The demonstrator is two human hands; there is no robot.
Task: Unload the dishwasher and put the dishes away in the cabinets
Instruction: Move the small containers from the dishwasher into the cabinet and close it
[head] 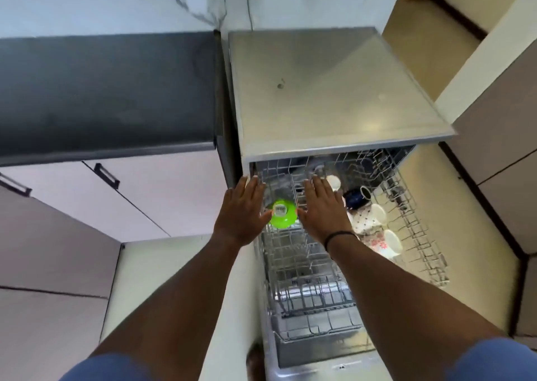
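Room: a kitchen seen from above, with a marbled white wall at the back and pale floor to the right of the appliance.
Tabletop: a dark tabletop on the left, over pale cabinet doors with dark handles.
Dishwasher: a steel-topped dishwasher stands just beside the tabletop; its door is down and both wire racks are pulled out.
Upper rack: the upper rack holds the dishes.
Green bowl: a bright green bowl sits upside down at the rack's left side, a white label on its base.
Cups: a dark blue mug lies on its side to the right of the bowl; white patterned cups lie nearer the camera along the same side.
Lower rack: the lower rack, closer to the camera, shows only bare wire.
Left hand: the left hand is flat with straight fingers, its thumb at the bowl's left edge; the grip is wide and holds nothing.
Right hand: the right hand is likewise flat and spread, its thumb at the bowl's right edge; a dark band circles the wrist.
Bowl and hands: the bowl lies between the two hands.
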